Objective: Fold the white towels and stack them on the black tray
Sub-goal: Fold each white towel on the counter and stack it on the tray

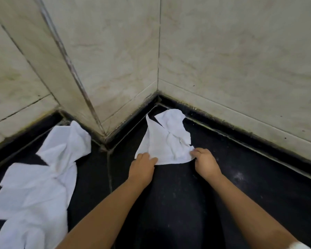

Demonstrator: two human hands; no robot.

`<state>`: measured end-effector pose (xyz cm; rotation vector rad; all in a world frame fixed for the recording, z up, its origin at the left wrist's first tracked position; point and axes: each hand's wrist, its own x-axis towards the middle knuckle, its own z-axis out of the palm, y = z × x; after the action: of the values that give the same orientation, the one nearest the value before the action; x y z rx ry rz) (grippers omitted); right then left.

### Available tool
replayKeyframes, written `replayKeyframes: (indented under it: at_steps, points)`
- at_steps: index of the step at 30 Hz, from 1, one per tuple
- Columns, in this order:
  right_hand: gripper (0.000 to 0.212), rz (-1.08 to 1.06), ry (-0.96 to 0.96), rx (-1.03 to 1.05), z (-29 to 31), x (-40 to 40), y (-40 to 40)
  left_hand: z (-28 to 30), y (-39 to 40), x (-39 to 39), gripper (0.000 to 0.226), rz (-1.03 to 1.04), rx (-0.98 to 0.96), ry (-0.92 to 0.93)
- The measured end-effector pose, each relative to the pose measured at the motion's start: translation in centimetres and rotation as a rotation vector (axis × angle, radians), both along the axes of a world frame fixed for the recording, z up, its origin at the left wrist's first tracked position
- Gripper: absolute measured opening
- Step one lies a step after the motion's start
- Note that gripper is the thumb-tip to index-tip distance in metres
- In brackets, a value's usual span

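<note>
Both hands grip near edge of crumpled white towel (167, 139) lying on black worktop (241, 177) in far corner by tiled wall (241, 60): left hand (143, 164) pinches left corner, right hand (206, 160) right corner. Heap of white towels (38, 178) at left edge.

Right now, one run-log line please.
left hand: on towel near edge | right hand: pinching near corner | towel: crumpled, unfolded | pile: left, untouched
</note>
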<state>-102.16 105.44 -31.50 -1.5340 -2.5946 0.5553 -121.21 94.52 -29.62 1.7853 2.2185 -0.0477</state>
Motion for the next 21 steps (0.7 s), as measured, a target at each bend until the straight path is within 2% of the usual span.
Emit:
replayKeyframes:
  at_steps: [6,9,12,17,21]
  points:
    - [0.022,0.012,0.131,0.023,0.4,-0.6,0.4,-1.3,1.6,-0.6,0.026,0.032,0.089,-0.008]
    - [0.014,0.005,0.242,0.028,3.2,-0.3,-0.9,1.2,1.0,-0.9,0.027,0.063,0.226,-0.114]
    - [0.008,0.004,0.341,-0.029,7.6,1.0,-3.1,6.1,-0.8,-1.2,0.040,0.088,0.391,-0.212]
    - [0.014,-0.035,0.339,0.063,14.2,4.2,-5.8,12.7,-2.4,-0.7,0.033,-0.064,0.615,-0.221]
    - [0.013,-0.195,0.311,0.264,18.2,8.4,-6.9,15.5,-1.3,1.7,0.024,-0.240,0.564,-0.122]
